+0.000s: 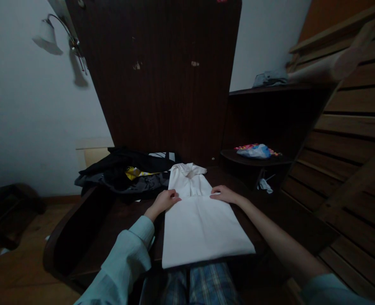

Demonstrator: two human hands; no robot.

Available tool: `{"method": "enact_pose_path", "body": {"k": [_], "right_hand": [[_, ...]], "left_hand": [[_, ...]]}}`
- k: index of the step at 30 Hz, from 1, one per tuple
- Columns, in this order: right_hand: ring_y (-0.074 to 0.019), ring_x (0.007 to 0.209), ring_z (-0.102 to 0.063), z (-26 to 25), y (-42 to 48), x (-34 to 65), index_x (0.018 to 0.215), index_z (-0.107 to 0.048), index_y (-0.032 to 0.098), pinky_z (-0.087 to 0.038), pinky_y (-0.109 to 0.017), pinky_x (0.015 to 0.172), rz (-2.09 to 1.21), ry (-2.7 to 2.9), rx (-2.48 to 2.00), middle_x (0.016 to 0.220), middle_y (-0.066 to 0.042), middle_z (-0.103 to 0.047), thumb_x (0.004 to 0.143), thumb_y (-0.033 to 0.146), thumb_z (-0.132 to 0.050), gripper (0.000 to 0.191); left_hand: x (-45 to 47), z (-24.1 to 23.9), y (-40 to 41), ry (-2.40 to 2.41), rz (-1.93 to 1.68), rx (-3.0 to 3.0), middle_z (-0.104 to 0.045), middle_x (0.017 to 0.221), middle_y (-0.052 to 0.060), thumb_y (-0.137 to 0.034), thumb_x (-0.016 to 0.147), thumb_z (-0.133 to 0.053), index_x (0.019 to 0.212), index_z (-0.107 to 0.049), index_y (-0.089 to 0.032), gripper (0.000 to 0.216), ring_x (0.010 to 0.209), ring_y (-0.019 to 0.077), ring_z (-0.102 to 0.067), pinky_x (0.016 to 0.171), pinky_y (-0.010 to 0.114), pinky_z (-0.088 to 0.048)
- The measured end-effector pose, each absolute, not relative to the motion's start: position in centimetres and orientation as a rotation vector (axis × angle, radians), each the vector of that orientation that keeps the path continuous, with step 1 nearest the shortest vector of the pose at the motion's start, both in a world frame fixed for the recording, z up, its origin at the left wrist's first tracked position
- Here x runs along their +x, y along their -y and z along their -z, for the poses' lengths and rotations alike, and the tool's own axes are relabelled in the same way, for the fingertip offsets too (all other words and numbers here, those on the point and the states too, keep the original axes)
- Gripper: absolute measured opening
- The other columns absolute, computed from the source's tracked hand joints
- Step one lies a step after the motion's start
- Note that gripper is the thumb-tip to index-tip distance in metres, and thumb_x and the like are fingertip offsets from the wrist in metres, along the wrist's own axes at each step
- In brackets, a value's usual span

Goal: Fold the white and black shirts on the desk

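Note:
A white collared shirt (203, 231) lies folded into a long panel on the dark wooden desk (128, 224). Its collar points away from me, and the hem side is folded up over the middle. My left hand (165, 201) is closed on the left end of that folded edge, thumb on top. At the right end, my right hand (224, 194) pinches the same edge between thumb and fingers. The near fold of the shirt reaches the desk's front, just above my knees.
Dark clothes (126, 171) with a yellow patch are heaped at the back left. A plastic bag (254, 151) sits on the corner shelf (230, 157) at right. Wooden slats (349, 127) lean on the far right, and a wall lamp (47, 37) hangs at upper left.

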State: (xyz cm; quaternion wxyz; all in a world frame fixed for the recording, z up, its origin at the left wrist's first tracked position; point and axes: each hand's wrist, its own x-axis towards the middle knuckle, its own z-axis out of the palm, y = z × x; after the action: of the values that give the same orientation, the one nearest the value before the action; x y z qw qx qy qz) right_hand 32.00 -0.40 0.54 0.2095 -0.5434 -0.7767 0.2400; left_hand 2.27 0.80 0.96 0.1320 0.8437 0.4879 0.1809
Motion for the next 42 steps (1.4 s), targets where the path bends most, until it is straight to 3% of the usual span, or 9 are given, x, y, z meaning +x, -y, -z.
{"method": "enact_pose_path", "body": {"k": [7,12,20,27,42], "right_hand": [[-0.0150,0.064,-0.053,2.2,1.8,31.7,0.061,-0.056,0.018,-0.039,-0.026,0.063,-0.483,1.803,-1.487,0.064,-0.001,-0.058,0.067,0.040,-0.050,0.024],[-0.0128,0.059,-0.048,2.4,2.1,32.3,0.066,-0.053,0.019,-0.036,-0.023,0.059,-0.481,1.805,-1.398,0.058,0.003,-0.051,0.063,0.023,-0.043,0.011],[-0.0103,0.054,-0.046,2.8,1.5,33.1,0.074,-0.050,0.018,-0.035,-0.021,0.051,-0.728,1.625,-1.408,0.060,0.004,-0.049,0.057,0.016,-0.045,0.018],[-0.0132,0.061,-0.050,2.7,1.5,33.1,0.073,-0.053,0.018,-0.037,-0.024,0.057,-0.737,1.589,-1.358,0.063,0.002,-0.052,0.056,0.025,-0.050,0.019],[-0.0151,0.062,-0.055,3.6,1.0,33.5,0.069,-0.056,0.018,-0.043,-0.027,0.060,-0.656,1.452,-1.457,0.065,-0.001,-0.059,0.060,0.034,-0.054,0.019]], "left_hand": [[1.9,1.9,-0.5,-1.406,-0.825,2.272,-0.055,0.061,-0.001,-0.042,0.073,-0.050,0.068,-0.055,-0.017,0.026,0.055,0.0113,-0.048,0.052,0.020,-0.033],[0.9,2.2,-0.6,-1.468,-0.945,2.112,-0.050,0.057,-0.004,-0.045,0.072,-0.048,0.071,-0.054,-0.017,0.028,0.051,0.0097,-0.043,0.048,0.019,-0.031],[0.4,2.4,-1.1,-1.373,-0.940,2.048,-0.050,0.057,-0.004,-0.040,0.070,-0.048,0.072,-0.056,-0.017,0.025,0.053,0.0097,-0.044,0.051,0.019,-0.033],[0.2,2.4,-1.1,-1.297,-0.947,2.051,-0.057,0.062,-0.001,-0.038,0.071,-0.048,0.073,-0.060,-0.014,0.027,0.057,0.0112,-0.049,0.054,0.020,-0.036],[0.2,1.3,-0.2,-1.292,-0.944,2.038,-0.054,0.058,-0.002,-0.034,0.071,-0.046,0.067,-0.058,-0.015,0.023,0.056,0.0111,-0.048,0.054,0.020,-0.036]]}}
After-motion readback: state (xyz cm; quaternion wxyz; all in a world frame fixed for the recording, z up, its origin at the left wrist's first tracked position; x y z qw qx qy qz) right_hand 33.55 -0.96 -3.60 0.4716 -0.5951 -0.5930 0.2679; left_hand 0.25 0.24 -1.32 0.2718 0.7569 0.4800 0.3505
